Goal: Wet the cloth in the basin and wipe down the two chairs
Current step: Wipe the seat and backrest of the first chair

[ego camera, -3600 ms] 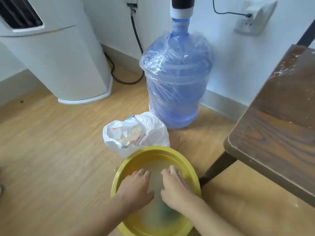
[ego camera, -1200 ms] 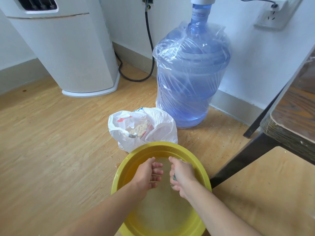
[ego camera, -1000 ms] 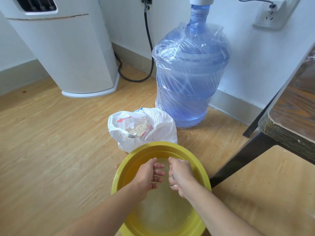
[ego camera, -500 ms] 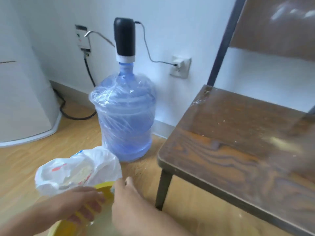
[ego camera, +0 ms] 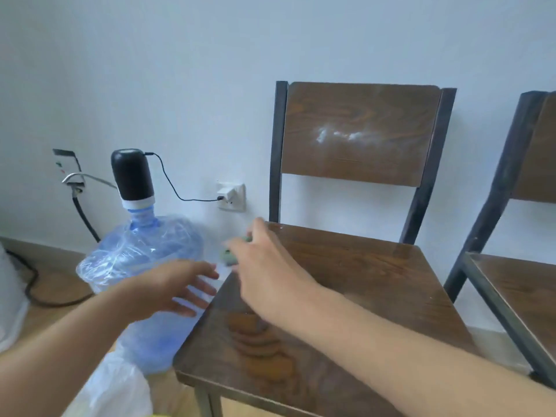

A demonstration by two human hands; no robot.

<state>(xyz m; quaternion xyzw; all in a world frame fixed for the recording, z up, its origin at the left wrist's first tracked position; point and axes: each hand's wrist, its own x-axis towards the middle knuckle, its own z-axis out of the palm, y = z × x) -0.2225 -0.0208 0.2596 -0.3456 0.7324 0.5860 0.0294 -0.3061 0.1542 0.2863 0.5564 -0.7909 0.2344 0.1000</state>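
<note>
A wooden chair (ego camera: 376, 281) with a dark metal frame stands against the wall, and its backrest shows a white dusty smear. My right hand (ego camera: 264, 269) is over the seat's left rear corner, closed on a small green cloth (ego camera: 230, 256) that mostly hides inside the fist. Left of the seat, my left hand (ego camera: 171, 285) hovers with fingers spread and holds nothing. A second chair (ego camera: 517, 284) of the same kind stands at the right edge. Only a sliver of the yellow basin (ego camera: 156, 414) shows at the bottom edge.
A large blue water bottle (ego camera: 141, 266) wrapped in plastic, with a black pump on top, stands left of the chair. A white plastic bag (ego camera: 114, 389) lies on the wooden floor near the basin. Wall sockets and black cables run along the wall at left.
Both hands left the basin water and rose to the chair. My right hand carried the cloth up to the seat's left rear corner. The view swung up and right.
</note>
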